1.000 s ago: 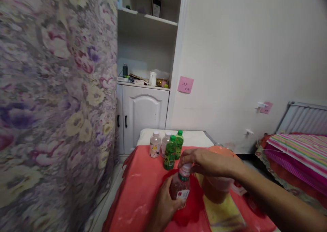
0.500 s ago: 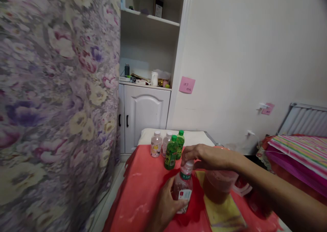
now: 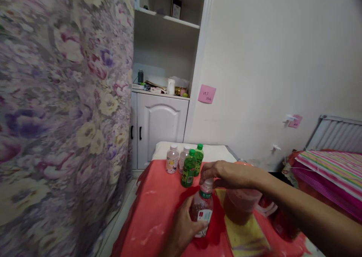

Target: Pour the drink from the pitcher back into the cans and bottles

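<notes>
A clear bottle (image 3: 203, 208) with a green neck band and a white label stands upright on the red table cover (image 3: 149, 208). My left hand (image 3: 185, 225) is wrapped round its body, thumb across the label. Over the top, my right hand (image 3: 219, 174) has its fingers closed round the white cap (image 3: 208, 181). Behind the bottle stand two green bottles (image 3: 189, 169) and two clear bottles with white caps (image 3: 172, 159). Under my right forearm, a see-through pitcher (image 3: 240, 204) of brownish liquid sits on a yellow cloth (image 3: 246, 236).
A floral curtain (image 3: 68, 98) hangs at the left. Behind the table are a cabinet (image 3: 161, 125) with shelves and a white wall with pink notes (image 3: 207, 94). Something red lies right of the pitcher, partly behind my forearm. A bed with striped bedding (image 3: 333, 166) stands at the right.
The view has shifted very slightly. Both hands keep the same hold on the bottle and its cap.
</notes>
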Tool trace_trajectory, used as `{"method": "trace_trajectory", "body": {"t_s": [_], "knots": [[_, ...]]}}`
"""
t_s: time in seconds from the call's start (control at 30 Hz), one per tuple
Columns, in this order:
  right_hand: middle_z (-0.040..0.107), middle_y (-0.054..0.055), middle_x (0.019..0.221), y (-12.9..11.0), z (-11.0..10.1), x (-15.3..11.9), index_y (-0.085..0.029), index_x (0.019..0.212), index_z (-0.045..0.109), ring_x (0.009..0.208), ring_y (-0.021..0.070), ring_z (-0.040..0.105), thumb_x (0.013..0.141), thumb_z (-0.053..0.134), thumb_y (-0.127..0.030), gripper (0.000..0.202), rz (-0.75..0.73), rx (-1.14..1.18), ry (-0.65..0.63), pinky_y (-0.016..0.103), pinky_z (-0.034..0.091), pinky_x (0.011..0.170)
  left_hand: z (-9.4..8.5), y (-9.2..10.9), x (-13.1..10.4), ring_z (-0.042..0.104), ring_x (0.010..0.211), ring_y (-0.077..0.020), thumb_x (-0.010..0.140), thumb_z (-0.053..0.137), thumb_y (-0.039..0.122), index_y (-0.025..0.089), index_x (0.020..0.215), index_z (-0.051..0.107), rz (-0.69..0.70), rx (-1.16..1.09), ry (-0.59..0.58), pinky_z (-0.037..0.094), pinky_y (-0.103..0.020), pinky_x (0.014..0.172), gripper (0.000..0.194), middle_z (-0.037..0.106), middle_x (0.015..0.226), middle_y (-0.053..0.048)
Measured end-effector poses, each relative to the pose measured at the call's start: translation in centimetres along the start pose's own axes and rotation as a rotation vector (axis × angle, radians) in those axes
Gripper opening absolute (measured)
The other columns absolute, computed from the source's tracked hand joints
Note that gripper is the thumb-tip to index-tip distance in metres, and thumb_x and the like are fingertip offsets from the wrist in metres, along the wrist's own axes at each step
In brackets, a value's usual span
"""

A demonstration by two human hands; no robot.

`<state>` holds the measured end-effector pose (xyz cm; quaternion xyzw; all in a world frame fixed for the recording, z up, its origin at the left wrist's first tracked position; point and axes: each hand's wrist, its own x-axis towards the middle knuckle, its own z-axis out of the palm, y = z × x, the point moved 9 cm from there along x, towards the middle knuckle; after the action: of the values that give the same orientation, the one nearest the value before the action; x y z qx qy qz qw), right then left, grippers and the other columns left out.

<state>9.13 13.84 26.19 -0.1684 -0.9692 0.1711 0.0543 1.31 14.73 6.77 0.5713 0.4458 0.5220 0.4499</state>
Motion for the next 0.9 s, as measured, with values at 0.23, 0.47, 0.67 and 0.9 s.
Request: {"method": "trace_trajectory", "body": {"t_s": [0.23, 0.47, 0.67, 0.9], "knots": [[0.071, 0.004, 0.102, 1.3, 0.3, 0.2, -0.026, 0.107, 0.075, 0.085, 0.0170, 0.064, 0.079, 0.067, -0.005, 0.036, 0.100, -0.109, -0.001, 0.029, 0.052, 0.077, 0.0, -0.4, 0.0, 0.069, 0.106, -0.0306, 0.054, 0.079, 0.011, 0.020, 0.126, 0.064, -0.013, 0.019, 0.018, 0.055, -0.036, 0.091, 0.074, 0.075, 0.117, -0.008], [0.073, 0.009, 0.103, 3.0, -0.3, -0.9, -0.022, 0.121, 0.069, 0.086, 0.0253, 0.066, 0.084, 0.068, -0.050, 0.046, 0.238, -0.242, 0.080, 0.037, 0.051, 0.075, 0.1, -0.5, 0.1, 0.069, 0.106, -0.0303, 0.055, 0.078, 0.012, 0.021, 0.127, 0.064, 0.005, 0.010, -0.002, 0.055, -0.037, 0.092, 0.074, 0.075, 0.119, -0.009], [0.069, 0.008, 0.112, 2.6, 0.1, -1.4, -0.023, 0.122, 0.067, 0.090, 0.0213, 0.066, 0.085, 0.063, -0.019, 0.038, 0.195, -0.169, 0.085, 0.033, 0.050, 0.077, -0.1, -0.3, 0.2, 0.069, 0.106, -0.0307, 0.055, 0.077, 0.011, 0.020, 0.124, 0.065, 0.013, 0.013, 0.006, 0.054, -0.037, 0.093, 0.071, 0.075, 0.117, -0.009], [0.073, 0.011, 0.099, 3.8, 0.0, -1.7, -0.018, 0.105, 0.070, 0.082, 0.0261, 0.066, 0.083, 0.066, -0.056, 0.044, 0.381, -0.242, 0.087, 0.037, 0.049, 0.072, 0.0, -0.5, 0.2, 0.068, 0.106, -0.0300, 0.055, 0.079, 0.013, 0.020, 0.127, 0.063, 0.017, 0.013, 0.002, 0.054, -0.037, 0.092, 0.075, 0.074, 0.118, -0.009]]}}
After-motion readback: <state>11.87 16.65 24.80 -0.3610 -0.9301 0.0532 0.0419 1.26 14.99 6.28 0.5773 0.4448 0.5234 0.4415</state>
